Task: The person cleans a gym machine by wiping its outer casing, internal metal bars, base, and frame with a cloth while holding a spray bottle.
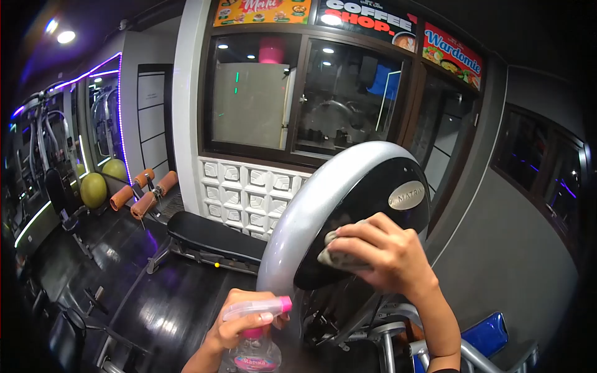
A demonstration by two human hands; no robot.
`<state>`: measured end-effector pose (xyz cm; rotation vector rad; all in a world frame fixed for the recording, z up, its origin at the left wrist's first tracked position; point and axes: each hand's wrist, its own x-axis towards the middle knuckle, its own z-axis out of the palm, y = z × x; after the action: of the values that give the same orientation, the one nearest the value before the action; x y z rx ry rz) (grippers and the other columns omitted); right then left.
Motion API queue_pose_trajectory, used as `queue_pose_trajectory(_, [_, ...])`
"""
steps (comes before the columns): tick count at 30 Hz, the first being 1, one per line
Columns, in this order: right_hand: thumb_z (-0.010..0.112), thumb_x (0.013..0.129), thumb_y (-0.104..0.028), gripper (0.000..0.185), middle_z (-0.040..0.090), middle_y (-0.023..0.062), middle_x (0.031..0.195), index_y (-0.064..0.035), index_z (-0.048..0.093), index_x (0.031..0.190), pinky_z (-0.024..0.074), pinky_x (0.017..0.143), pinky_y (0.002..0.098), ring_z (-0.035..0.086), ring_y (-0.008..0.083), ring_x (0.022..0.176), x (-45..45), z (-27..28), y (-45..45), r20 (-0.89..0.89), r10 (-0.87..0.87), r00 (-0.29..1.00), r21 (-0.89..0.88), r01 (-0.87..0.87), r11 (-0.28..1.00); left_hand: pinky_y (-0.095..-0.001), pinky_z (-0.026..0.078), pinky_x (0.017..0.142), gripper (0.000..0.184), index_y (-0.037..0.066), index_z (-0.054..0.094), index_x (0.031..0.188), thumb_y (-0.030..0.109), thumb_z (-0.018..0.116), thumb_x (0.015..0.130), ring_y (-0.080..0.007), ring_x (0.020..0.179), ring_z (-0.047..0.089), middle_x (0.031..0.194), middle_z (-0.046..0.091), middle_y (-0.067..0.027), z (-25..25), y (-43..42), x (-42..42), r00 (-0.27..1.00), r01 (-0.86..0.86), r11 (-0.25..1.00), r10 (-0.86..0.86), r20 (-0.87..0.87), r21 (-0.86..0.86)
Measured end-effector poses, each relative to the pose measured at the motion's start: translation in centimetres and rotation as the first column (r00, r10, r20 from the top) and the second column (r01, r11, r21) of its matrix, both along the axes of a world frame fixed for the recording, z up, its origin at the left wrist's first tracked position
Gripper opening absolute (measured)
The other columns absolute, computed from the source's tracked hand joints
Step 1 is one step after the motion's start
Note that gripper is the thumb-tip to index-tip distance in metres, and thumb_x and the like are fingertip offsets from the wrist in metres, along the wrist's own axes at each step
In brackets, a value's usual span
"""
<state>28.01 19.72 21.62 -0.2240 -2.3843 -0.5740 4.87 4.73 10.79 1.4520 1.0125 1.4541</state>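
Note:
A grey, crumpled cloth [344,256] is gripped in my right hand [385,252], which holds it against or close to the black side panel of a gym machine [283,248] with a silver curved rim. Above that hand, an oval badge [406,196] sits on the panel. Lower down, my left hand [231,326] is wrapped round the neck of a clear spray bottle [256,354] with a pink nozzle and collar. The bottle is upright, left of the machine's lower rim, and its base is cut off by the frame's edge.
Behind the machine's left side lies a black padded bench [214,239] with orange foam rollers [144,204] beyond it. A green exercise ball [94,190] rests farther left. Metal frame tubes and a blue pad [488,336] are at lower right, near a grey wall [510,267].

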Motion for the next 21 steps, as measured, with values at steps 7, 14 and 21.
queue_pose_trajectory(7, [0.07,0.076,-0.014,0.023,0.066,-0.0021,0.103,-0.0137,0.07,0.099,0.0543,0.053,0.0232,0.062,0.0148,0.085,-1.1,-2.3,-0.5,-0.013,0.129,0.992,0.128,-0.126,0.984,-0.0292,0.051,0.05,0.051,-0.014,0.068,0.082,0.036,0.059,0.075,-0.0248,0.05,0.065,0.07,0.068,-0.022,-1.3,1.3,2.5,0.997,-0.065,0.994,0.061,0.039,0.084])
queue_pose_trajectory(14, [0.067,0.079,-0.016,0.028,0.068,-0.0028,0.109,-0.0161,0.073,0.107,0.0495,0.053,0.019,0.064,0.0126,0.082,0.3,-6.3,-1.3,0.093,0.207,0.974,0.186,-0.221,0.957,-0.0283,0.051,0.058,0.045,-0.013,0.068,0.086,0.031,0.058,0.077,-0.0203,0.057,0.065,0.078,0.069,-0.0206,-2.2,1.1,2.4,0.994,-0.074,0.992,0.064,0.094,0.103])
queue_pose_trajectory(21, [0.081,0.069,-0.017,0.032,0.07,-0.0051,0.103,-0.0196,0.073,0.1,0.0531,0.058,0.0235,0.063,0.0166,0.075,3.8,-3.8,1.9,-0.184,0.032,0.982,0.081,-0.018,0.997,-0.0281,0.051,0.056,0.043,-0.011,0.069,0.082,0.031,0.057,0.078,-0.0193,0.055,0.065,0.076,0.069,-0.0179,-1.8,1.5,3.4,0.987,-0.159,0.984,0.159,0.001,0.082])
